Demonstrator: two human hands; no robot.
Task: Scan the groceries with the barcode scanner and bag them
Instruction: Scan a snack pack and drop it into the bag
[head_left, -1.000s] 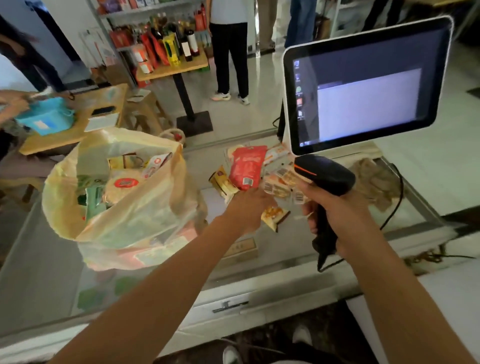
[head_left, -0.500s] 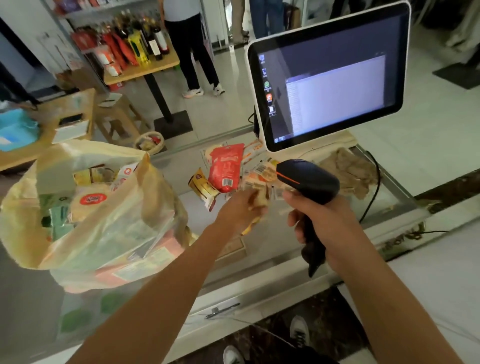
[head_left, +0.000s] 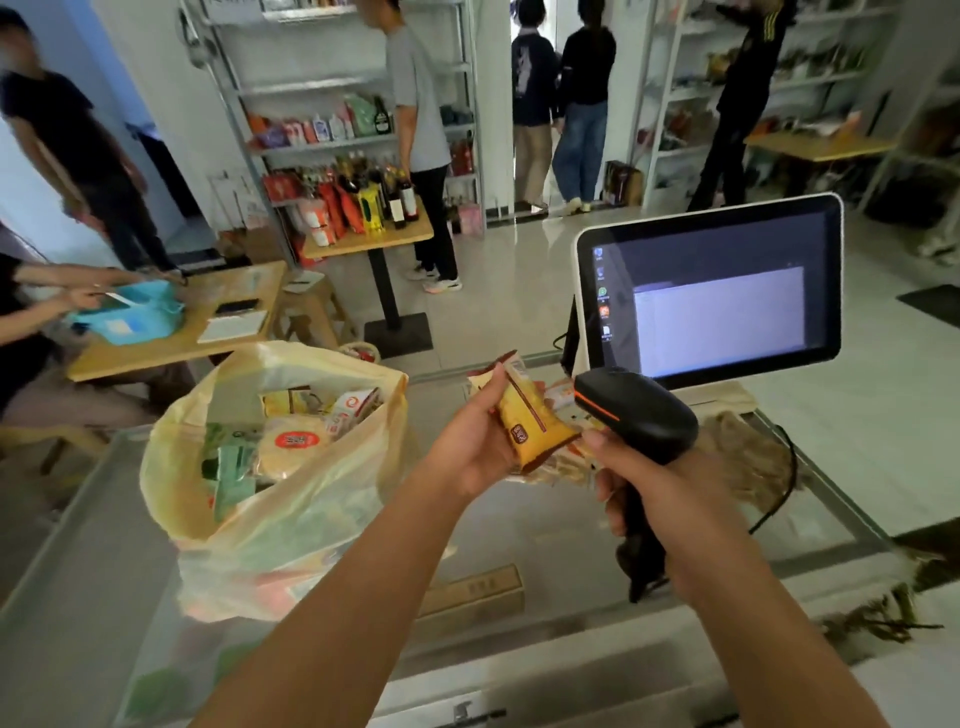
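Observation:
My left hand (head_left: 470, 441) grips a yellow snack packet (head_left: 524, 415) lifted above the glass counter (head_left: 545, 525). Just to its right, my right hand (head_left: 654, 488) holds the black barcode scanner (head_left: 636, 410) by its handle, the scanner's head close to the packet's end. A yellowish plastic bag (head_left: 291, 499) stands open on the counter at the left, with several packaged groceries inside. More loose packets (head_left: 558, 470) lie on the counter under my hands, mostly hidden by them.
A white-framed touchscreen (head_left: 711, 291) stands at the counter's far right, its cable trailing down. A crumpled brown bag (head_left: 748, 457) lies beside the scanner. Beyond the counter are wooden tables, stocked shelves and several people.
My left hand has picked the yellow packet up off the counter and raised it beside the scanner. My head has tilted up, showing more of the shop.

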